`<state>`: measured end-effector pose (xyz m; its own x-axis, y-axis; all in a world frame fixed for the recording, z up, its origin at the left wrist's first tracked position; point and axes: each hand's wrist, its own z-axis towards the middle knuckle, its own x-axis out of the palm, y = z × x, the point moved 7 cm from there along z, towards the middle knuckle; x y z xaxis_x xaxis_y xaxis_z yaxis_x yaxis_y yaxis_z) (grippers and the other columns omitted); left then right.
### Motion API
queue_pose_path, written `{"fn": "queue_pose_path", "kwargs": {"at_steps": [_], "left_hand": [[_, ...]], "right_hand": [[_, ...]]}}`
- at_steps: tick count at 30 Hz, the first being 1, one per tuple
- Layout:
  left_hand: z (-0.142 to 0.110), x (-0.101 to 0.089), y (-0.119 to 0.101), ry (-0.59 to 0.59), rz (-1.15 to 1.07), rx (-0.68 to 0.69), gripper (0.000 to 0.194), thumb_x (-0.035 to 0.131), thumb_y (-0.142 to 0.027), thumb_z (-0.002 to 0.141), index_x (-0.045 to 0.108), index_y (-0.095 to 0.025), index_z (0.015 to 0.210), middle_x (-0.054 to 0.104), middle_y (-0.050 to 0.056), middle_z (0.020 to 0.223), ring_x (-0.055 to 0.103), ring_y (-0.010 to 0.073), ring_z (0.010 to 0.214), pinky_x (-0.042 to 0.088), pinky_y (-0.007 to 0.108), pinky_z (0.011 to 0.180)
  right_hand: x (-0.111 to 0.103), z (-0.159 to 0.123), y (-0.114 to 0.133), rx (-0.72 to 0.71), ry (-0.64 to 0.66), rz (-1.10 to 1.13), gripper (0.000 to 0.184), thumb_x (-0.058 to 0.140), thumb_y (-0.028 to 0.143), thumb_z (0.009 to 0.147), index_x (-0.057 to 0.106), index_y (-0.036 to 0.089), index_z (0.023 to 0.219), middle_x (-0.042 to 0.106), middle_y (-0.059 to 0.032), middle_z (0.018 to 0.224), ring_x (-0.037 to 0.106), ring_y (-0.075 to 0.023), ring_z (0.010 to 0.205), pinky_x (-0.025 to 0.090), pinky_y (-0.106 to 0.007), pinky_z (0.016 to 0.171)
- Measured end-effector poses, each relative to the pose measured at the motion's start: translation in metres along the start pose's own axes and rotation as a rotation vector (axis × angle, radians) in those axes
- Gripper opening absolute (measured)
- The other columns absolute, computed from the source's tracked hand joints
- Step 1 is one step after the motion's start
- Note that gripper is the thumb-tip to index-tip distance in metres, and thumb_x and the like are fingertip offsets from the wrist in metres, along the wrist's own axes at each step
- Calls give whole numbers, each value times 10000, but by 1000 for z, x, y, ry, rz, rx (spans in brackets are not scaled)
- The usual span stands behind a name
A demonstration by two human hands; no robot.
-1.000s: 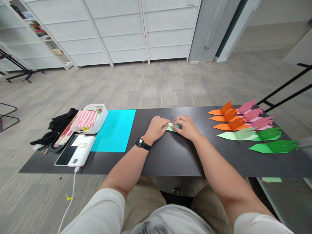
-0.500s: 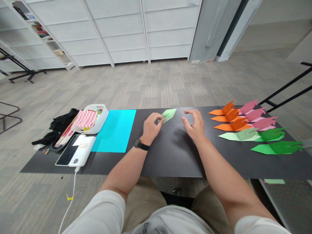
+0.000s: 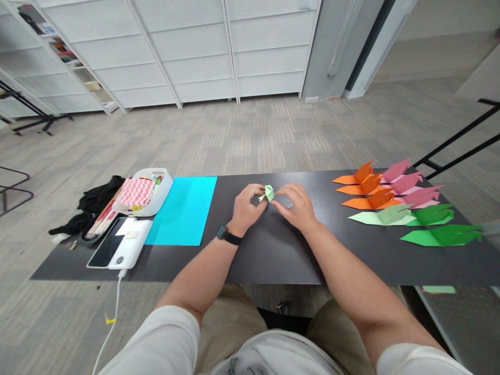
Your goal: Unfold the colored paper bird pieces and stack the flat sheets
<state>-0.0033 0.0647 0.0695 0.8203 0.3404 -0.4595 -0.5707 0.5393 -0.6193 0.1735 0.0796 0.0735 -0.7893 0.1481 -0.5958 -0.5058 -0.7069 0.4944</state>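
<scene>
Over the middle of the dark table, my left hand [image 3: 249,209] pinches a small light green origami crane [image 3: 269,193] between thumb and fingers. From the right, my right hand [image 3: 295,207] meets the crane's edge with its thumb and forefinger tips closed in on it. Some of the folded paper is hidden behind the left fingers. Further right stand finished-looking paper cranes in rows: orange cranes [image 3: 369,183], pink cranes [image 3: 414,190], a pale green crane [image 3: 385,215] and darker green cranes [image 3: 445,236].
A cyan paper sheet [image 3: 182,211] lies left of my hands. Beyond it are a white basket [image 3: 166,185] holding a pink zigzag-patterned packet, a white power bank [image 3: 133,242] with a cable, a phone [image 3: 103,249] and black cloth [image 3: 97,195]. The table [image 3: 281,260] ends close to my lap.
My right hand has moved left from open air to the light green crane. The crane has turned in my left hand and now shows a more compact shape.
</scene>
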Motion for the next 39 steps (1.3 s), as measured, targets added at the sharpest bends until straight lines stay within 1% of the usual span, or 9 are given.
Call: {"fn": "queue_pose_path", "kwargs": {"at_steps": [7, 12, 17, 23, 27, 30, 34, 37, 39], "left_hand": [[0, 1, -4, 12, 14, 12, 65, 683, -218, 937, 622, -228, 917, 758, 56, 1098, 726, 193, 1057, 589, 361, 945], [0, 1, -5, 16, 12, -11, 42, 678, -216, 931, 637, -222, 940, 757, 52, 1095, 725, 188, 1037, 586, 345, 946], [-1, 2, -5, 34, 18, -14, 22, 663, -214, 938, 644, -221, 948, 756, 49, 1089, 724, 186, 1036, 587, 341, 951], [-1, 4, -5, 54, -8, 15, 32, 646, -217, 961, 657, -217, 991, 758, 55, 1095, 726, 184, 1045, 589, 341, 960], [0, 6, -7, 59, -45, 75, 95, 648, -229, 981, 678, -211, 1069, 764, 59, 1097, 727, 185, 1047, 585, 347, 978], [0, 7, -8, 78, -49, 82, 124, 666, -272, 989, 691, -211, 1095, 772, 68, 1100, 731, 197, 1049, 588, 366, 983], [1, 7, -9, 120, -106, 81, 103, 671, -288, 998, 707, -224, 1071, 783, 72, 1115, 737, 209, 1080, 590, 391, 999], [2, 6, -12, 135, -166, 102, 89, 650, -278, 1013, 715, -227, 1045, 785, 76, 1132, 736, 209, 1103, 585, 406, 1013], [3, 5, -13, 124, -190, 118, 92, 649, -282, 1014, 718, -224, 1033, 782, 79, 1126, 733, 206, 1100, 584, 409, 1007]], "right_hand": [[4, 0, 8, -24, 16, -11, 149, 670, 347, 978, 747, 290, 1092, 735, -81, 1084, 674, -284, 1040, 534, -478, 976], [0, 0, 9, -31, -34, -35, 149, 662, 306, 966, 763, 300, 1076, 726, -93, 1179, 665, -301, 1147, 527, -518, 1032], [4, -1, 8, -55, 0, 11, 186, 600, 260, 988, 742, 301, 1100, 753, -77, 1197, 681, -289, 1190, 530, -516, 1074], [5, -2, 8, -77, 0, 21, 232, 558, 218, 1004, 715, 280, 1163, 779, -73, 1128, 713, -269, 1098, 557, -468, 1019], [4, -3, 9, -77, -14, 6, 229, 560, 208, 1008, 703, 264, 1178, 784, -79, 1093, 724, -271, 1025, 564, -467, 973], [2, -3, 9, -97, -41, 4, 224, 571, 192, 1001, 696, 259, 1176, 783, -83, 1085, 721, -276, 1015, 565, -472, 957], [0, -3, 6, -82, -82, 23, 347, 594, 186, 970, 643, 269, 1304, 766, -91, 1135, 705, -290, 1071, 559, -499, 986], [-2, -2, 1, -39, -96, 49, 521, 607, 205, 938, 556, 264, 1454, 714, -126, 1296, 666, -309, 1205, 538, -535, 1049], [-1, -2, 2, -50, -56, 59, 502, 604, 215, 940, 578, 267, 1439, 701, -126, 1340, 648, -309, 1259, 520, -540, 1083]]}}
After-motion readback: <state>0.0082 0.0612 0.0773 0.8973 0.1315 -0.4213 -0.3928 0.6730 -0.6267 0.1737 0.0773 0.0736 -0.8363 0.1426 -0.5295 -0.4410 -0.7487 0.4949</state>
